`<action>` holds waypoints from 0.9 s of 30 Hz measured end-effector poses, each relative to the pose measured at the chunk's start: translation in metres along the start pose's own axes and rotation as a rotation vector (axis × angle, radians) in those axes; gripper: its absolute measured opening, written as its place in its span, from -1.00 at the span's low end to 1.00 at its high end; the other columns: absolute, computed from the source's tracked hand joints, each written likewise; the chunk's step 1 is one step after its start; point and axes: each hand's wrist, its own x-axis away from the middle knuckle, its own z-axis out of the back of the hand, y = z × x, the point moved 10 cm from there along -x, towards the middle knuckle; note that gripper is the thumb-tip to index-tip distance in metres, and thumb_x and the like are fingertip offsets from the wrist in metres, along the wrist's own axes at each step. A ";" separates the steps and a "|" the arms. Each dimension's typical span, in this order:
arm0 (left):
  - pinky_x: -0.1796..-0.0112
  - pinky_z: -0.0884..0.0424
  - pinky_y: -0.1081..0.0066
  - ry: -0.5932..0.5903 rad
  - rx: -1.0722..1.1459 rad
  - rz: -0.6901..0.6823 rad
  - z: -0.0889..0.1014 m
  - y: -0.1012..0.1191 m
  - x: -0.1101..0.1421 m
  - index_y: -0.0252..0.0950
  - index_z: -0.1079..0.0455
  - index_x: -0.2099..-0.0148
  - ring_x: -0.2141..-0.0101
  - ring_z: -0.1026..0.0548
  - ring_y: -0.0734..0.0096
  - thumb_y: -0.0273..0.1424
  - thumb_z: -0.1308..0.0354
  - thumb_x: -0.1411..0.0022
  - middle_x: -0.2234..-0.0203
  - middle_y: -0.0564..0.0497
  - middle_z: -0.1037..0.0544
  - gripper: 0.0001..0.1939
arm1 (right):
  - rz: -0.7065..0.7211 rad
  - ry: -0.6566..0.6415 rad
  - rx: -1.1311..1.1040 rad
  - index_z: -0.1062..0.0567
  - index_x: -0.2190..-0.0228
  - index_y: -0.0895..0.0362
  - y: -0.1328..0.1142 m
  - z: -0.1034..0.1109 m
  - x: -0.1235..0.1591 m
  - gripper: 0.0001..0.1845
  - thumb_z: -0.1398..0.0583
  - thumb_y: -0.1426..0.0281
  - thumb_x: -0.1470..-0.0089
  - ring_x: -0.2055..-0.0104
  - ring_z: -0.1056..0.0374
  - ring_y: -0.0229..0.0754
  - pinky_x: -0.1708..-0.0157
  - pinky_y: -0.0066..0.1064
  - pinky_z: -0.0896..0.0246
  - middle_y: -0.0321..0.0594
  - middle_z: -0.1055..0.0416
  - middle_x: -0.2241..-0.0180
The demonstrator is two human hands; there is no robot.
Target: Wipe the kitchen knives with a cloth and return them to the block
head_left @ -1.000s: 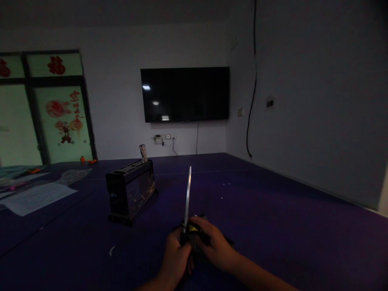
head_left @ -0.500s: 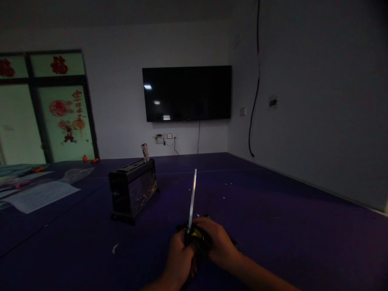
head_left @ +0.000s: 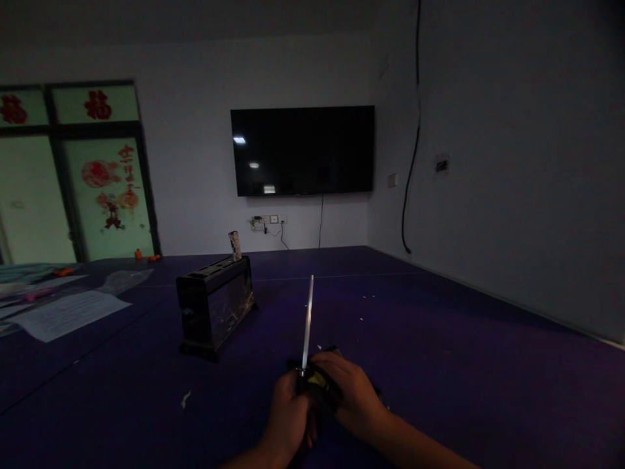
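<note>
A long, thin metal shaft (head_left: 308, 319), like a screwdriver's, points up and away from me at the bottom middle. My left hand (head_left: 289, 412) is closed round the dark base of this shaft, by a small shiny collar. Against it, my right hand (head_left: 350, 389) is wrapped over a black-and-yellow object (head_left: 318, 379). The fingers cover most of that object, so its kind and whether it joins the shaft cannot be made out. Dark parts show just past the right hand's fingers and beside its wrist.
A black box-shaped appliance (head_left: 215, 303) stands left on the purple table (head_left: 439, 391), a patterned cylinder (head_left: 235, 245) on top. Papers (head_left: 73, 314), a clear plastic bag (head_left: 124, 280) and orange items (head_left: 63, 271) lie far left. White scraps (head_left: 185, 399) are scattered about. A television (head_left: 303, 151) hangs behind.
The shaft's tip has shifted slightly left and a little lower. Both hands keep their hold almost in place; the whole view has moved very slightly.
</note>
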 end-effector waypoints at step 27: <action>0.82 -0.03 0.59 -0.036 -0.033 0.017 -0.004 0.000 0.002 -0.32 -0.23 0.50 0.87 -0.18 0.57 -0.39 0.02 0.10 0.87 0.17 -0.24 -0.90 | 0.042 -0.082 -0.129 -0.34 0.22 0.13 -0.019 0.008 -0.005 -0.71 0.03 0.38 -0.01 0.20 -0.30 -0.10 0.20 -0.28 -0.20 -0.11 -0.38 0.27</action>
